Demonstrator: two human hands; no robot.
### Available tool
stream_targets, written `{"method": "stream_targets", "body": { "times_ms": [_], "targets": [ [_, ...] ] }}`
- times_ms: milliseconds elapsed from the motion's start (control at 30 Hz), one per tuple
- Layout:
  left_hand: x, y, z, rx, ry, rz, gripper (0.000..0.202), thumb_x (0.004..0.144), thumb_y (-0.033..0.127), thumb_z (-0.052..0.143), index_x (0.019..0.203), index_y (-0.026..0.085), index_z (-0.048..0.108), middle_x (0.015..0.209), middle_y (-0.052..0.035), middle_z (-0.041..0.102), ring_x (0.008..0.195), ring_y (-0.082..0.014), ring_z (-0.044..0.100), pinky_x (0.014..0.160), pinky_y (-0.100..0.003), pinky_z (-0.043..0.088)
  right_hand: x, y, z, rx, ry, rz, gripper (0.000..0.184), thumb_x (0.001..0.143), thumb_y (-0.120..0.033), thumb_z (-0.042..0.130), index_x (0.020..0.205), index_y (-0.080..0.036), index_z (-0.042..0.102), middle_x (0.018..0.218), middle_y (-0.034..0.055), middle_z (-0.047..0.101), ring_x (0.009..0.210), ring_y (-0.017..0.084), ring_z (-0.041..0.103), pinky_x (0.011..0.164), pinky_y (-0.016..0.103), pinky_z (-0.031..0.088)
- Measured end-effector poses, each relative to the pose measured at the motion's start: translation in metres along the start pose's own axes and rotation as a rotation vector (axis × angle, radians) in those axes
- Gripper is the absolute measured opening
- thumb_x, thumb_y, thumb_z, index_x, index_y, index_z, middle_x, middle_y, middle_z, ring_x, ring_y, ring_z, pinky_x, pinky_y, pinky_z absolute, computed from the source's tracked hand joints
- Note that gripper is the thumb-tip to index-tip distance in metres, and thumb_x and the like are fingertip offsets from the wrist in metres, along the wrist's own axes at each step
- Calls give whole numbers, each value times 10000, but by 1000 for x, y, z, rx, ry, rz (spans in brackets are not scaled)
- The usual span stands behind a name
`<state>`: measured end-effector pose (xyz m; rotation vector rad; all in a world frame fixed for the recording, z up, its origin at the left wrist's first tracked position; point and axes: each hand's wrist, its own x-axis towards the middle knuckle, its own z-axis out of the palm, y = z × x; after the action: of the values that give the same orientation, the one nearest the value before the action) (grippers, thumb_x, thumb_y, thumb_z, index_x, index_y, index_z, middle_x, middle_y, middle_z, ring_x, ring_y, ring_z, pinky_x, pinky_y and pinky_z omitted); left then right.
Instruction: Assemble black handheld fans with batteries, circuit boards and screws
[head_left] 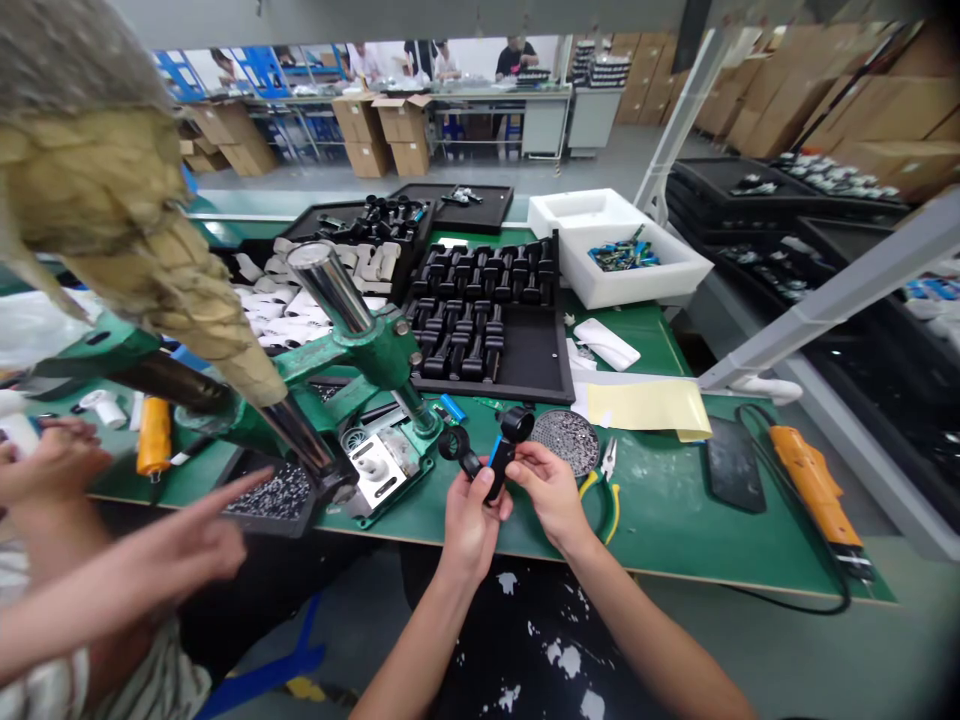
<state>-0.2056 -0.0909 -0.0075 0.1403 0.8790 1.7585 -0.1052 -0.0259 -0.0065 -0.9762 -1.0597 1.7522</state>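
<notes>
My left hand (472,520) is closed around the handle of a black handheld fan housing (501,470) with a ring-shaped head. A blue strip, which looks like a battery, shows along the handle. A second black ring-headed piece (454,445) sits at its left, joined or held together with it; I cannot tell which. The fingers of my right hand (551,492) pinch the housing's right side near the ring. Close by lie a round dish of small screws (566,442) and yellow-handled cutters (609,470). A loose blue battery (452,407) rests behind my hands.
A green press (382,350) stands left of my hands. Behind are a black tray (532,345) of black housings and white foam boxes (637,275) with circuit boards. An orange electric screwdriver (814,485) and a phone (735,465) lie right. A co-worker's pointing hand (202,540) reaches in from left.
</notes>
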Motion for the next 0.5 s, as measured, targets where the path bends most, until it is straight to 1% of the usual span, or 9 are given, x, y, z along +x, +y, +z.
{"method": "stream_targets", "body": {
  "times_ms": [133, 167, 233, 300, 333, 400, 500],
  "targets": [
    [2, -3, -2, 40, 6, 20, 450, 804, 447, 920, 1032, 141, 682, 684, 54, 514, 568, -77, 484, 482, -203, 423, 1, -3, -1, -25, -27, 9, 448, 700, -451, 978, 993, -197, 753, 967, 53, 795, 928, 196, 757, 901, 318, 627],
    [3, -4, -3, 55, 8, 28, 459, 808, 462, 915, 1036, 141, 681, 686, 53, 520, 566, -79, 494, 483, -205, 424, 1, -5, -1, -33, -41, 14, 460, 712, -447, 974, 1024, -192, 752, 978, 58, 790, 938, 200, 757, 894, 317, 630],
    [3, -6, -7, 96, 12, 44, 480, 808, 484, 912, 1051, 144, 676, 710, 43, 559, 555, -80, 521, 485, -207, 425, 2, -11, -3, -47, -58, 13, 544, 750, -458, 952, 1170, -198, 725, 1000, 56, 773, 915, 198, 754, 823, 310, 644],
    [2, -9, -12, 148, 15, 54, 493, 804, 486, 917, 1066, 150, 669, 771, 21, 626, 529, -75, 547, 488, -210, 426, 4, -16, -5, -67, -51, -21, 670, 795, -483, 918, 1348, -233, 635, 1023, 41, 749, 847, 181, 743, 720, 295, 651],
    [2, -10, -15, 175, 14, 56, 493, 802, 480, 921, 1068, 152, 665, 802, 11, 651, 513, -70, 554, 489, -211, 424, 4, -19, -6, -88, -44, -47, 691, 824, -496, 894, 1395, -249, 593, 1018, 31, 736, 811, 171, 734, 680, 288, 649],
    [0, -11, -21, 224, 10, 53, 483, 807, 469, 921, 1067, 156, 660, 841, 5, 671, 488, -61, 559, 492, -210, 420, 4, -23, -9, -152, -46, -96, 635, 880, -500, 845, 1399, -249, 578, 969, 16, 710, 770, 158, 720, 662, 284, 652],
    [-3, -11, -26, 272, -7, 34, 478, 855, 527, 868, 1079, 157, 665, 831, 7, 661, 474, -63, 558, 487, -211, 417, 3, -29, -14, -253, -37, -137, 474, 962, -501, 755, 1322, -214, 642, 874, 14, 695, 752, 158, 713, 703, 292, 654]
  ]
}}
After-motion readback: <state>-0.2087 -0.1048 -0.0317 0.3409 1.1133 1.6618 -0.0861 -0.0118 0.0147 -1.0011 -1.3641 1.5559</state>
